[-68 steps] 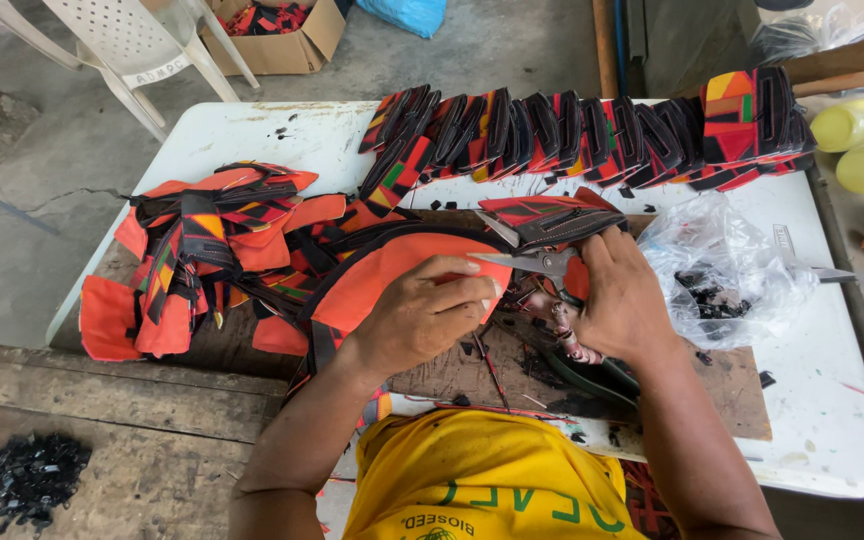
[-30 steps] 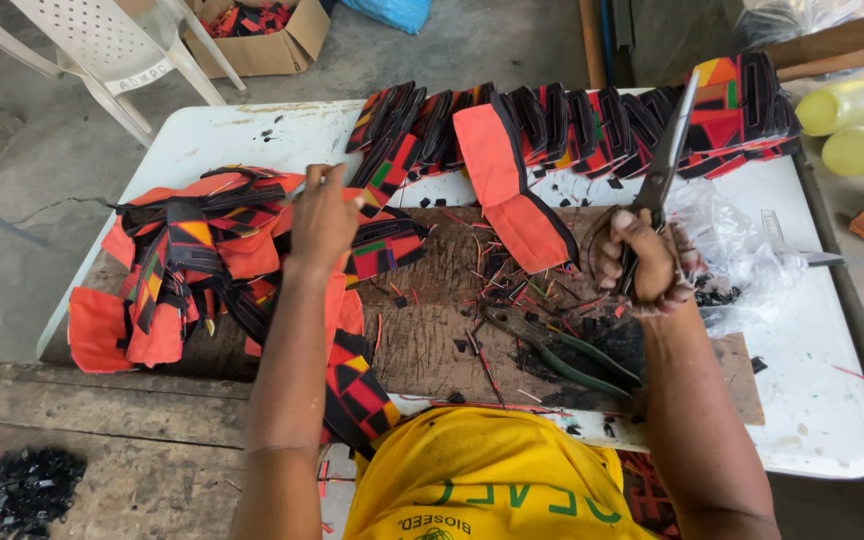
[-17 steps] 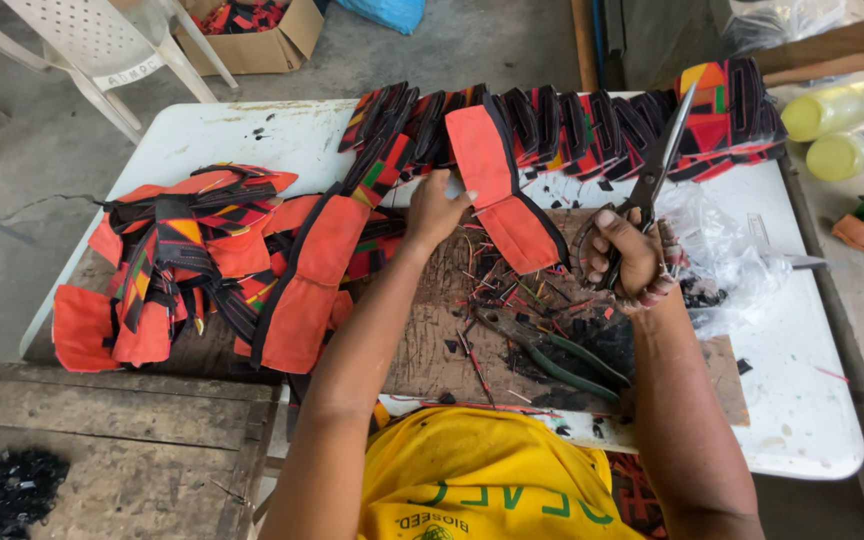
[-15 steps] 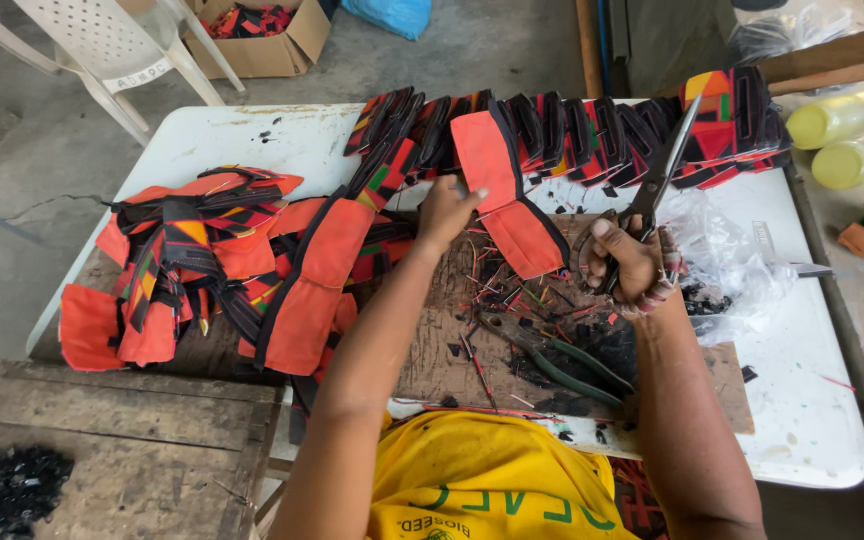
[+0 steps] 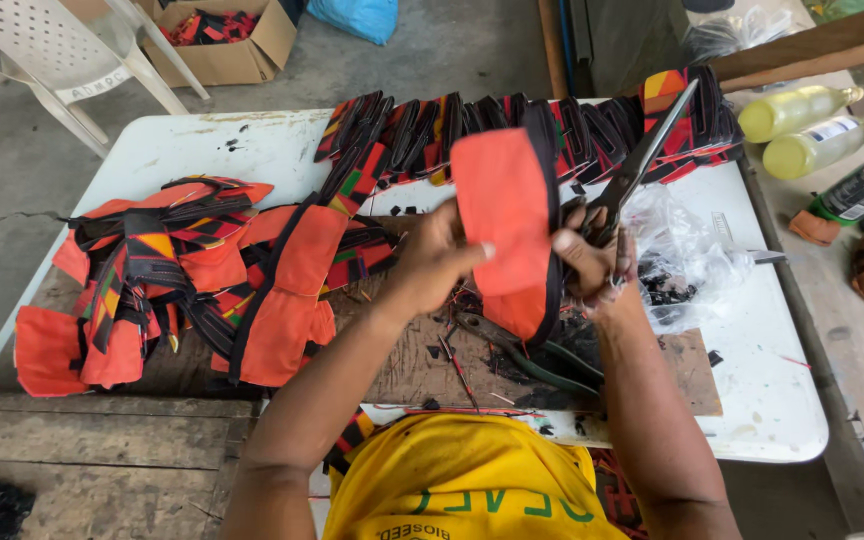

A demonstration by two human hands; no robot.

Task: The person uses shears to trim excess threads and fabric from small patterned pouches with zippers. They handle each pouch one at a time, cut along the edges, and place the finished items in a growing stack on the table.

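Observation:
My left hand [image 5: 432, 262] grips the left edge of an orange fabric piece with black trim [image 5: 508, 225], held up over the table. On the right, my right hand [image 5: 592, 265] holds scissors [image 5: 642, 160] with the blades pointing up and away, and its fingers also touch the right edge of the orange piece. A brown board [image 5: 422, 350] strewn with thread scraps lies under both hands.
A heap of orange and patterned fabric pieces [image 5: 182, 280] lies on the left of the white table [image 5: 772, 400]. A row of stacked pieces [image 5: 512, 125] lines the far edge. A clear plastic bag [image 5: 692, 260], bottles [image 5: 802, 110], a cardboard box [image 5: 222, 40] and white chair [image 5: 42, 60] surround.
My left hand dropped a finished piece on the left heap, then reached across to a new orange piece. That piece now stands higher, between both hands; the scissors stay raised.

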